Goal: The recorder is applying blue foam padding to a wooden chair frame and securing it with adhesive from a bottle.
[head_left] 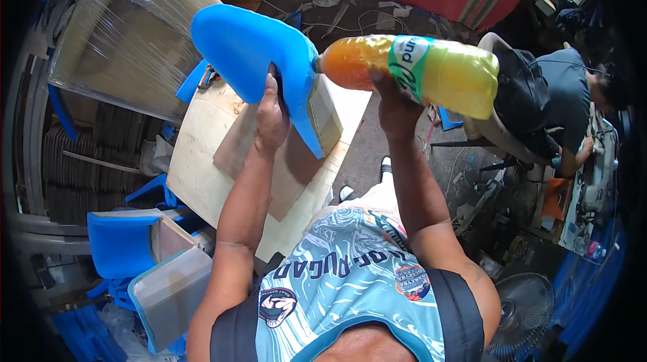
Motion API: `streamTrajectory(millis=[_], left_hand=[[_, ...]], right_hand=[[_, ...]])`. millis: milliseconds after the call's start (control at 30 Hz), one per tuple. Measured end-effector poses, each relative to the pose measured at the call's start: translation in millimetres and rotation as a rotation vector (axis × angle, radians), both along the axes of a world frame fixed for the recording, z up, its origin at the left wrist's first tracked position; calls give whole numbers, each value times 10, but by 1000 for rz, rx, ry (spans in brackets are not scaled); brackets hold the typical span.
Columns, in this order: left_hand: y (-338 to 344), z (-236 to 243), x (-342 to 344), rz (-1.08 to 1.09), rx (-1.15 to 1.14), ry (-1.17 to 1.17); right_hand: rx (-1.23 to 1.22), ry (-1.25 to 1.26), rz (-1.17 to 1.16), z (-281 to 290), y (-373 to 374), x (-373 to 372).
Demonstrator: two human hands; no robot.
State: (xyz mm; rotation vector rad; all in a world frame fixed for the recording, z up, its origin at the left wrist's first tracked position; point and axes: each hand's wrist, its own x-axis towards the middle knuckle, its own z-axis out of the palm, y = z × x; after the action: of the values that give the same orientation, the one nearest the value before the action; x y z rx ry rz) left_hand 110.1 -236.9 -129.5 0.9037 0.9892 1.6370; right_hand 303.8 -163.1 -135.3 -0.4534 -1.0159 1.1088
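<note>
My left hand point(271, 119) grips a curved blue upholstered panel point(249, 45), raised above a pale wooden tabletop point(192, 146). Its covering looks smooth, and a tan, board-like underside shows at the lower right. My right hand point(397, 109) is wrapped around a clear plastic bottle point(461, 79) with a green and white label, lying nearly level in the air. Orange-brown liquid shows toward its neck, while the base end looks yellow. The bottle's mouth points left and meets the panel's right edge; whether anything flows out cannot be seen. A brown flat sheet point(249, 173) lies on the tabletop under the panel.
At right, a person point(559, 86) bends over a work surface. Plastic film wraps a large frame point(128, 32) at upper left. Blue upholstered pieces point(121, 244) are heaped at lower left, near stacked dark boards point(91, 167). A fan point(522, 315) stands lower right; scraps and cords litter the floor.
</note>
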Motion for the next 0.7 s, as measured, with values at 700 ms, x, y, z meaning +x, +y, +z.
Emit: streamTrajectory(millis=[700], left_hand=[[-324,-201,-347,-130,-143,-88]], right_hand=[[97,-38,88,-607,-553,-46]])
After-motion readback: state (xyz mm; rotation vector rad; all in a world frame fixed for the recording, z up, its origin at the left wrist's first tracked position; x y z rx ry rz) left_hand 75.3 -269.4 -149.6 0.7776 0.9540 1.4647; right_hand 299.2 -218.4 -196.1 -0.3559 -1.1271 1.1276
